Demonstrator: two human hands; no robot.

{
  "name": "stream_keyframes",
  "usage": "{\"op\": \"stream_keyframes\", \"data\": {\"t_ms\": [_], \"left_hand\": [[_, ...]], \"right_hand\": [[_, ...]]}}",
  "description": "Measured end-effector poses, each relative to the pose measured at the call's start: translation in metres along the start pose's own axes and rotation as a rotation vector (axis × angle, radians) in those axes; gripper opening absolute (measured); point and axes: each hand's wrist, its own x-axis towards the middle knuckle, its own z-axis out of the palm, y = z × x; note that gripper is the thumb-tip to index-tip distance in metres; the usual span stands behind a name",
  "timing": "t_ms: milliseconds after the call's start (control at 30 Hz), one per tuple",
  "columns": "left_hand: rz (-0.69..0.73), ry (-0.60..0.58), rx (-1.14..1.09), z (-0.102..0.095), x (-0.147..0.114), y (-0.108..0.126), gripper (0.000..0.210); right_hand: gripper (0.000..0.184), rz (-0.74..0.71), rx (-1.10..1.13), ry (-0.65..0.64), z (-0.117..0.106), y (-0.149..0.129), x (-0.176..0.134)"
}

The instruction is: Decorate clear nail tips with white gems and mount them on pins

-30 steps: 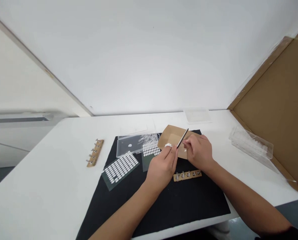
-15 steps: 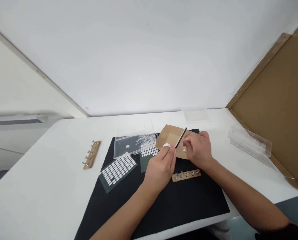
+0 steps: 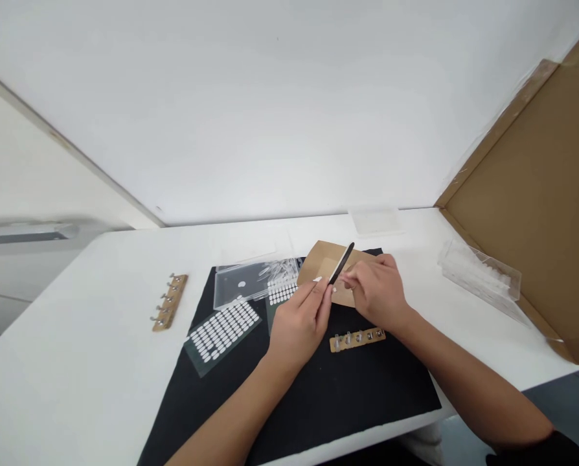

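Note:
My left hand (image 3: pixel 302 314) is closed around a slim black stick with a pale side, which looks like a nail file (image 3: pixel 342 261); it points up and away to the right. Close to its right side, my right hand (image 3: pixel 377 288) has thumb and fingers pinched together. Whatever small thing may be between them is hidden. Both hands are over a brown paper tray (image 3: pixel 318 254) with small white bits in it. Just nearer to me lies a wooden strip (image 3: pixel 357 340) with a row of small metal clips, some with clear pieces on them.
Sheets of white oval stickers (image 3: pixel 224 333) lie on the black mat (image 3: pixel 318 408), beside a clear box (image 3: pixel 226 288) holding clear slivers. Another clip strip (image 3: pixel 170 303) is at left on the white table (image 3: pixel 76 362). Clear containers (image 3: pixel 481 275) stand at right by a cardboard panel (image 3: pixel 527 194).
The nail file has tilted slightly, showing more of its black side. My right fingers have come closer to my left hand and the file. The whole view has shifted a little.

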Motion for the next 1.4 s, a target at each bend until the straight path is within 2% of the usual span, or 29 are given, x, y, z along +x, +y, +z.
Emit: {"op": "stream_keyframes", "data": {"t_ms": [100,167,233,400,567,667,767,833,900,967,1100,1267,1400], "left_hand": [[-0.080,-0.003,0.076,-0.006,0.002,-0.010,0.016],[-0.216,-0.051,0.150,-0.011,0.006,-0.018,0.022],[-0.359,-0.101,0.217,-0.018,0.011,-0.027,0.030],[-0.606,-0.230,0.406,-0.040,0.028,-0.036,0.027],[-0.723,-0.379,0.527,-0.053,0.030,-0.045,0.029],[-0.643,-0.366,0.587,-0.053,0.022,-0.056,0.028],[-0.441,-0.221,0.614,-0.048,0.017,-0.062,0.025],[-0.277,-0.106,0.492,-0.043,0.018,-0.060,0.018],[-0.125,-0.060,0.272,-0.037,0.020,-0.052,0.008],[-0.044,-0.073,0.100,-0.032,0.021,-0.041,0.006],[0.014,-0.103,-0.091,-0.025,0.019,-0.025,0.009],[0.110,-0.156,-0.245,-0.022,0.013,-0.021,0.013],[0.173,-0.259,-0.319,-0.021,0.011,-0.020,0.013]], "right_hand": [[0.019,0.054,0.082,0.087,-0.009,0.006,0.000],[0.014,0.091,0.146,0.105,-0.014,0.011,-0.002],[0.013,0.094,0.194,0.091,-0.015,0.013,-0.004],[0.012,-0.022,0.316,0.014,-0.008,0.009,-0.011],[0.017,-0.039,0.416,-0.011,-0.003,0.005,-0.014],[0.018,-0.064,0.433,-0.049,-0.003,0.003,-0.014],[0.018,-0.112,0.430,-0.085,-0.004,0.001,-0.014],[0.018,-0.153,0.416,-0.085,-0.004,-0.002,-0.014],[0.018,-0.194,0.420,-0.071,-0.006,-0.004,-0.013],[0.017,-0.223,0.450,-0.068,-0.010,-0.006,-0.012],[0.019,-0.239,0.521,-0.116,-0.019,-0.005,-0.009],[0.020,-0.241,0.487,-0.218,-0.028,0.001,-0.015],[0.031,-0.161,0.433,-0.310,-0.035,0.011,-0.024]]}}
